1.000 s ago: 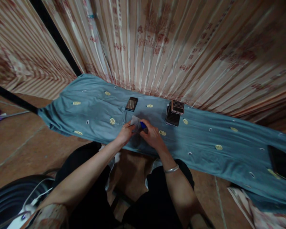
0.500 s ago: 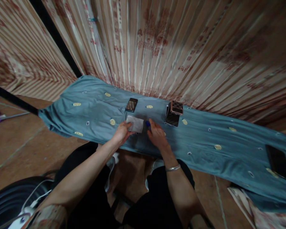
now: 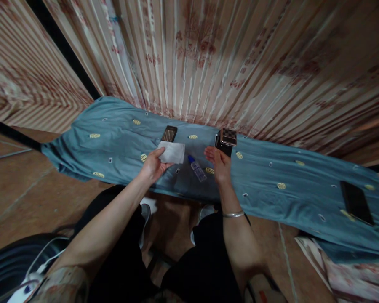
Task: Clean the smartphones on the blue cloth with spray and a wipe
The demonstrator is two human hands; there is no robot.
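My left hand (image 3: 153, 166) pinches a folded whitish cloth or wipe (image 3: 173, 152) by its left edge, thumb on top. A small clear bottle with a blue cap (image 3: 197, 169) lies on the teal bedspread (image 3: 259, 176) between my hands. To its right, my right hand (image 3: 220, 163) is open and holds nothing, its fingers stretched out. Just behind those fingers stands a dark phone-like device with a checkered, shiny-edged top (image 3: 227, 136), partly hidden by the hand. Past the cloth lies a small dark phone (image 3: 169, 133), its near end covered.
A large black phone (image 3: 356, 202) lies far right on the bedspread. A patterned curtain (image 3: 189, 63) hangs along the back edge. Black poles (image 3: 65, 46) rise at the left. On the floor at lower left are a coiled black hose (image 3: 12, 265) and a white power strip (image 3: 25, 290).
My right hand has let go of the blue-capped bottle, which now lies on the bedspread, and has moved right towards the checkered device. My left hand still holds the cloth.
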